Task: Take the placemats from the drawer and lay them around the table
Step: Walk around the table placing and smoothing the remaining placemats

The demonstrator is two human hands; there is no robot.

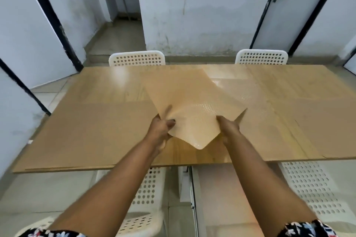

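I hold a tan placemat tilted above the middle of the wooden table, its near corner pointing toward me. My left hand grips its left edge, thumb on top. My right hand grips the right edge near the same corner. Other tan placemats lie flat on the table: one at the near left, one at the near right, one at the far right. The drawer is not in view.
White perforated chairs stand at the table's far side and near side. White doors with dark frames flank the room on both sides. A stained white wall stands behind the table.
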